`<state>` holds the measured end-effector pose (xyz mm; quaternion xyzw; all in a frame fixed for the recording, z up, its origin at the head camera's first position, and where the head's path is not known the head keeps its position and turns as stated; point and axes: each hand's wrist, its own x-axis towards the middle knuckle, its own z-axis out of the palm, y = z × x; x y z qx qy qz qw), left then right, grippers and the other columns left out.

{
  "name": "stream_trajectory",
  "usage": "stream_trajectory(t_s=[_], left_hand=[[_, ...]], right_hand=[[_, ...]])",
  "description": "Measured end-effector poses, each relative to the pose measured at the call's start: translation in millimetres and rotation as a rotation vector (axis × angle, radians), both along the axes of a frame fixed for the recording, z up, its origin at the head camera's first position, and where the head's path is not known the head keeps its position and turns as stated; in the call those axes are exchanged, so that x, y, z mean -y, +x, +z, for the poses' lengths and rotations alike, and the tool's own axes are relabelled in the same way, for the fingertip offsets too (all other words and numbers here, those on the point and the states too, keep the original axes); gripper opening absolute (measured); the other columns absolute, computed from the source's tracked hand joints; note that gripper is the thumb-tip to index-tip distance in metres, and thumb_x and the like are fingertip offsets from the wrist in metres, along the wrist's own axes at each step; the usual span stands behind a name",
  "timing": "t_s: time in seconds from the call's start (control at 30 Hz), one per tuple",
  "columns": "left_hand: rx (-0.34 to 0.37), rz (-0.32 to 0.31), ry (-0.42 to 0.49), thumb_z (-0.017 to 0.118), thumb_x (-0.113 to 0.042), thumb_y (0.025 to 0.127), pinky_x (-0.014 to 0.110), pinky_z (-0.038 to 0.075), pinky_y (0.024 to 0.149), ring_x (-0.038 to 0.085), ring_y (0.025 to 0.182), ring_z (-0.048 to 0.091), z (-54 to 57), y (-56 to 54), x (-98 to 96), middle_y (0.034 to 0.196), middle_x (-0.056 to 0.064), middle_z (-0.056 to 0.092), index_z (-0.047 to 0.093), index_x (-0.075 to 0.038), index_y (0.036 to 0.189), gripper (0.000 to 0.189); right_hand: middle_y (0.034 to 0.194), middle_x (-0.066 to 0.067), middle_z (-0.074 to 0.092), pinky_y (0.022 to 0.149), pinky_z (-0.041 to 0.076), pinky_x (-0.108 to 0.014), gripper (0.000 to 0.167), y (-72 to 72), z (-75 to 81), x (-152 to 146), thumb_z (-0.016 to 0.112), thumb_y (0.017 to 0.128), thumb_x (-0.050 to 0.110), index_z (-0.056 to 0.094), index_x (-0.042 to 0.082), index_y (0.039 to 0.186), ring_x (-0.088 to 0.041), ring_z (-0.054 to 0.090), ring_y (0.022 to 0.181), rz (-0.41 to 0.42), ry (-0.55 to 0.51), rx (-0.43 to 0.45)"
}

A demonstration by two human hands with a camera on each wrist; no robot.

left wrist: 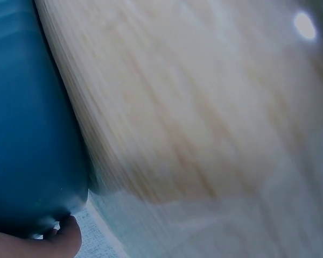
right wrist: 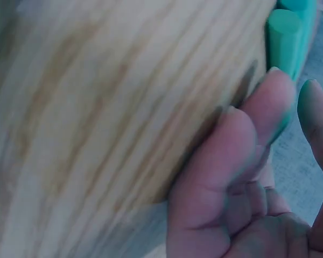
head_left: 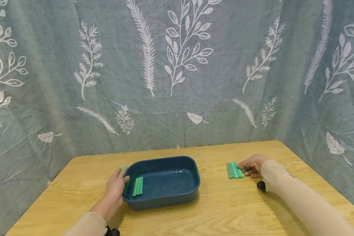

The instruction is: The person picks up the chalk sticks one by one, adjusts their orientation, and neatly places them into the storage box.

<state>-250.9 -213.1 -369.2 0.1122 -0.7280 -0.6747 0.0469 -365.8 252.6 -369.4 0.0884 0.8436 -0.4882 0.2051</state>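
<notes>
My left hand point(head_left: 115, 185) is at the left end of a dark blue basin point(head_left: 162, 199), its thumb over the rim and fingers outside. In the left wrist view, a fingertip point(left wrist: 67, 236) bends against the basin's edge. Three green sticks point(head_left: 137, 186) lie side by side inside, near that end. Over on the right, my right hand point(head_left: 253, 165) reaches to a row of several green sticks point(head_left: 233, 171) lying on the table. Its bent fingers point(right wrist: 269, 102) come right up to a stick's end point(right wrist: 284, 37); a gap separates them from the thumb.
The wooden table point(head_left: 224, 209) carries the basin and the stick row, with bare wood between them. A grey-green curtain point(head_left: 115, 65) with white leaf prints hangs behind the table and along both sides.
</notes>
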Motion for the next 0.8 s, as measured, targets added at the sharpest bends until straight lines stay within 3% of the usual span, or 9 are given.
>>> stream_trajectory(t_s=[0.23,0.43,0.6,0.8], left_hand=[[-0.001,-0.038,-0.024,0.032,-0.004,0.105,0.063,0.003,0.114,0.049,0.141,-0.01,-5.8,4.5,3.5,0.157,0.028,-0.004,0.006,0.006,0.152,0.055],[0.0,-0.015,-0.016,0.032,-0.004,0.105,0.061,0.001,0.114,0.047,0.141,-0.013,-4.7,4.7,11.6,0.158,0.024,-0.006,0.004,0.003,0.153,0.056],[-0.004,-0.019,0.002,0.032,-0.005,0.105,0.06,0.0,0.115,0.046,0.142,-0.014,-1.1,2.8,11.8,0.158,0.022,-0.008,0.002,0.001,0.153,0.057],[-0.016,-0.029,0.019,0.033,-0.003,0.104,0.059,-0.001,0.115,0.045,0.142,-0.013,-1.2,-2.3,1.6,0.158,0.023,-0.002,0.0,0.003,0.153,0.059]], right_hand=[[0.066,0.002,0.061,0.057,0.049,-0.023,0.026,4.5,-17.2,0.6,0.07,0.091,0.028,0.064,0.013,0.071,-0.009,0.059,0.058,-0.011,0.048,0.02],[0.062,0.002,0.056,0.054,0.046,-0.021,0.029,-3.0,-12.0,13.2,0.072,0.09,0.029,0.059,0.014,0.068,-0.007,0.057,0.055,0.012,0.072,-0.006],[0.062,0.002,0.059,0.052,0.046,-0.02,0.021,-9.0,-1.2,14.8,0.071,0.091,0.025,0.067,0.01,0.075,-0.007,0.057,0.054,0.023,0.077,-0.01],[0.063,0.0,0.059,0.05,0.045,-0.016,0.013,-11.7,-4.5,-4.4,0.069,0.092,0.018,0.067,0.007,0.084,-0.007,0.055,0.053,-0.012,-0.024,0.034]])
